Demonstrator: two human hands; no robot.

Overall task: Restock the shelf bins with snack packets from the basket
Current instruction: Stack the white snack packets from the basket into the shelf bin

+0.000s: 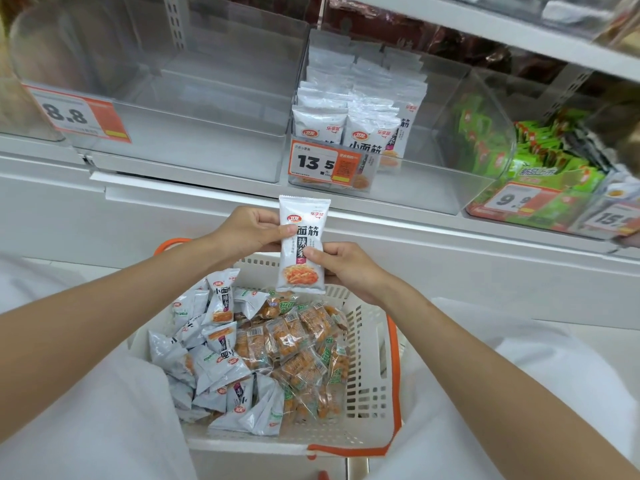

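Note:
I hold a white snack packet (303, 245) upright above the basket, below the shelf edge. My left hand (251, 230) pinches its upper left side and my right hand (349, 268) grips its lower right edge. The white basket (374, 341) with orange handles rests on my lap and holds several white packets (214, 341) on its left and several clear packets of orange snacks (298, 344) on its right. Straight ahead, the clear middle bin (433, 181) with the 13.5 price tag holds rows of matching white packets (346, 109).
The clear bin on the left (194, 147) with an 8.8 tag (78, 114) has nothing in it. On the right a bin holds green packets (540, 157) behind a 9.9 tag. A white shelf ledge (381, 233) runs below the bins. Dark packets lie on the shelf above.

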